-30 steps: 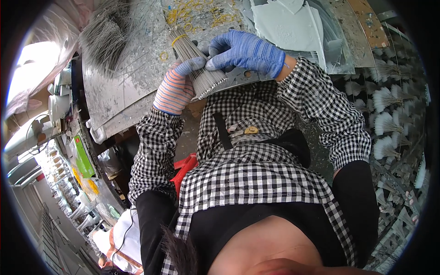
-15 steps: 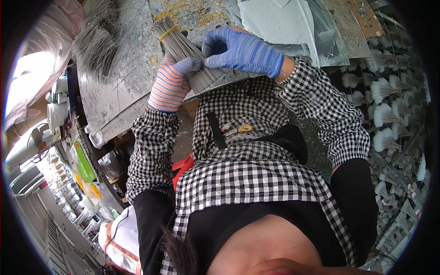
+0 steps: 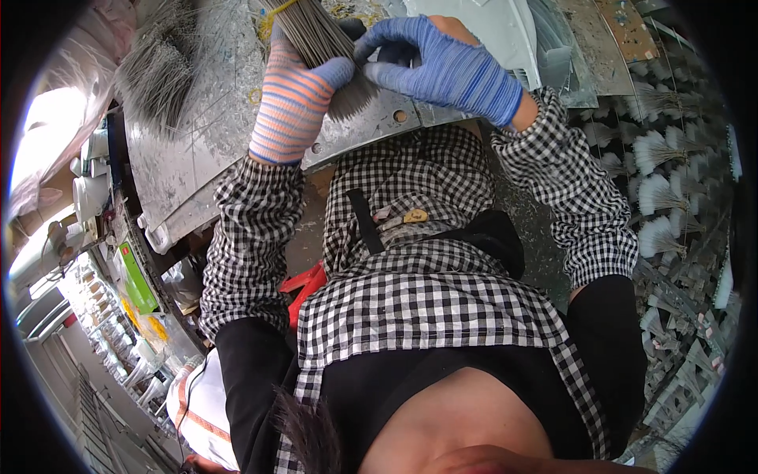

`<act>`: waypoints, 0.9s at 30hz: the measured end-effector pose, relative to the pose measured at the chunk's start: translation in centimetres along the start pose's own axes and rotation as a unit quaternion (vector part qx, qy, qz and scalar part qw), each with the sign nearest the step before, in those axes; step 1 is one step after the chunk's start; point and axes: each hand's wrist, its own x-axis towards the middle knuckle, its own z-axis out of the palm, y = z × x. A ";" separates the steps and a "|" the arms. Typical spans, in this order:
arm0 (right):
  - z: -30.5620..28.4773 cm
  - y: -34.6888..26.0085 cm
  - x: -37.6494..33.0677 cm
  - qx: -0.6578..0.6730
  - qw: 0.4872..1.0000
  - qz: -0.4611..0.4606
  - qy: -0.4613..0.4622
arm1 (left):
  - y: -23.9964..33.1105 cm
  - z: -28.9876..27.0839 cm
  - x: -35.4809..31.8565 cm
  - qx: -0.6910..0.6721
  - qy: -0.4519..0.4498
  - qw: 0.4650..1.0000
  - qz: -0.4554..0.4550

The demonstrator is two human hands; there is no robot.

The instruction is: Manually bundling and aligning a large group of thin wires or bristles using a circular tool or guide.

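Note:
A thick bundle of thin grey wires (image 3: 316,39) lies on the edge of a metal worktable (image 3: 197,150). My left hand (image 3: 294,99), in a pink-and-blue striped glove, is wrapped around the bundle from the left. At the bundle's near end, my right hand (image 3: 446,67), in a blue glove, pinches it with thumb and fingers. A yellow band (image 3: 272,17) circles the bundle farther up. Both forearms wear black-and-white checked sleeves.
A loose heap of grey wires (image 3: 162,67) lies on the table at the upper left. Fanned wire tufts (image 3: 655,150) fill racks on the right. Shelves with small items (image 3: 118,276) run along the lower left, beside a red object (image 3: 304,284).
Both hands and the bundle now sit higher and larger in view. The left hand has closed more fully around the bundle. The right hand stays at its near end.

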 end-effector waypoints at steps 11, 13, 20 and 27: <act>-3.2 -0.5 -0.2 0.162 0.984 0.079 -0.008 | 2.2 3.3 2.3 0.081 -0.010 0.995 0.064; -3.2 0.0 -0.3 0.217 0.973 0.078 -0.013 | 2.6 3.6 2.5 0.071 -0.016 0.996 0.059; -3.3 0.0 -0.6 0.200 0.976 0.077 -0.027 | 2.4 3.7 2.8 0.078 0.023 0.994 0.069; -3.2 -0.5 -0.6 0.094 0.994 0.063 -0.009 | 1.9 3.7 3.0 0.053 0.033 0.996 0.061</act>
